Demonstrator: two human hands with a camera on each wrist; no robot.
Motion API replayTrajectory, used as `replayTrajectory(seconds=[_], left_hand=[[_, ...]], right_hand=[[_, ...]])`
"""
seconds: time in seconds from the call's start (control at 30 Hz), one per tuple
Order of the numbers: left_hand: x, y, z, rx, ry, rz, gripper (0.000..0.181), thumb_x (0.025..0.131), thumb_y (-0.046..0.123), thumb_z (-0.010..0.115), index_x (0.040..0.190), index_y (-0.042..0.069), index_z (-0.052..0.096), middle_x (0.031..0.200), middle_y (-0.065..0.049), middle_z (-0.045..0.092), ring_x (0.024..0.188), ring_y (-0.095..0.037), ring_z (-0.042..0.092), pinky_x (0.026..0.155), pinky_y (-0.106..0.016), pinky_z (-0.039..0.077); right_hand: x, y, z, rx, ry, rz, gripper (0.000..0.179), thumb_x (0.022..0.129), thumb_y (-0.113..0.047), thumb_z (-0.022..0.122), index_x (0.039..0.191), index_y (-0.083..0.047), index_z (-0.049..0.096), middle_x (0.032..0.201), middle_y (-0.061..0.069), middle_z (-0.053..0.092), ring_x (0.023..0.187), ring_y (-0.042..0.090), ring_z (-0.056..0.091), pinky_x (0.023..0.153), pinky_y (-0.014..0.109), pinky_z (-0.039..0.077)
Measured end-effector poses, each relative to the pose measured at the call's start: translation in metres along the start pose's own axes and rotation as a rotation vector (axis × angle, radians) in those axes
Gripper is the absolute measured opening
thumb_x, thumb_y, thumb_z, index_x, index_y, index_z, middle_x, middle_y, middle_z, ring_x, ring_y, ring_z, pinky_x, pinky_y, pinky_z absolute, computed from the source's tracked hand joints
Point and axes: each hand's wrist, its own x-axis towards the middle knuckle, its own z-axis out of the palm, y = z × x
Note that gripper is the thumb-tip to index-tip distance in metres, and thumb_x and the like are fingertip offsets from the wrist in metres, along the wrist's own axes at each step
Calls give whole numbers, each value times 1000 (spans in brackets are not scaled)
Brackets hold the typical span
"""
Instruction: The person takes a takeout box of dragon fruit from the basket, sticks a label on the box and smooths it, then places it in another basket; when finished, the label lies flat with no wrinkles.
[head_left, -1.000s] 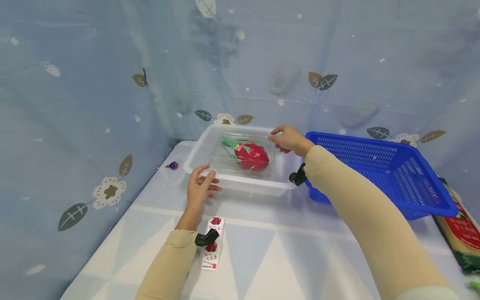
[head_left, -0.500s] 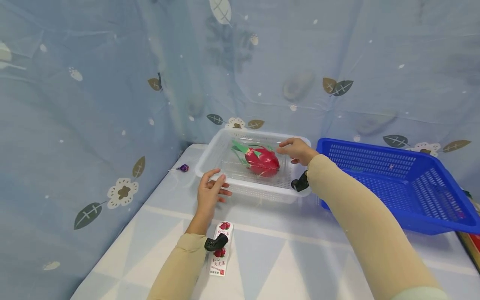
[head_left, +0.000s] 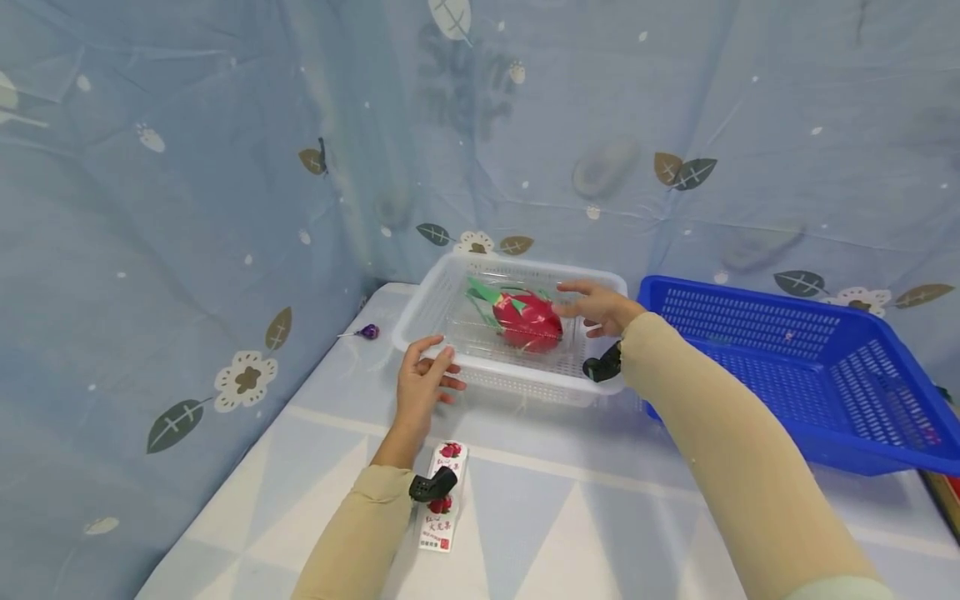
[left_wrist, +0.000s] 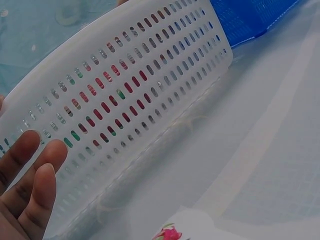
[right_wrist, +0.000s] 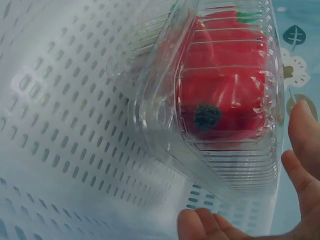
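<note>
Here, head view: I see the boxed dragon fruit (head_left: pixel 528 323) inside the white basket (head_left: pixel 517 374), just left of the nearer right hand (head_left: pixel 602 308), blunt end toward it. Left wrist: left hand (left_wrist: pixel 25 197) slack beside the basket. Right wrist: fingers spread, gripping nothing.

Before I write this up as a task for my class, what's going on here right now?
A person has both arms out at a white slotted basket, where a clear plastic box holds a red dragon fruit. The left grip is at the basket's near rim; whether it touches is hard to tell. The right grip is spread open by the box's right end, not clasping it. A blue basket stands to the right.
</note>
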Motion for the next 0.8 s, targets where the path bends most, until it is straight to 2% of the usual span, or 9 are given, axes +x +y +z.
replayTrajectory(seconds=[0.23,0.43,0.57,0.8], left_hand=[[0,0,0,-12,-7,-8,38,96,29,65,131,18,54,77,-1,68,55,-14,68,44,-25,49],[0,0,-1,-17,-9,3,40,96,30,65,132,16,53,77,-1,67,55,-13,68,44,-24,49],[0,1,-1,-18,-6,8,39,96,30,64,132,17,53,79,-3,68,55,-14,68,44,-24,49],[0,0,1,-22,6,13,37,96,30,65,130,20,54,79,-4,67,55,-15,68,43,-24,48]], right_hand=[[1,5,4,16,-65,7,86,93,-26,69,157,-41,13,167,13,-4,148,49,13,117,60,26],[3,11,8,20,-134,-44,86,95,-25,65,157,-42,8,166,12,-8,150,46,12,120,58,22],[3,13,9,51,-149,-53,85,96,-25,64,157,-42,7,166,12,-11,150,45,11,121,58,19],[7,16,10,78,-167,-36,87,96,-26,65,156,-45,5,166,10,-10,147,42,18,114,53,30]])
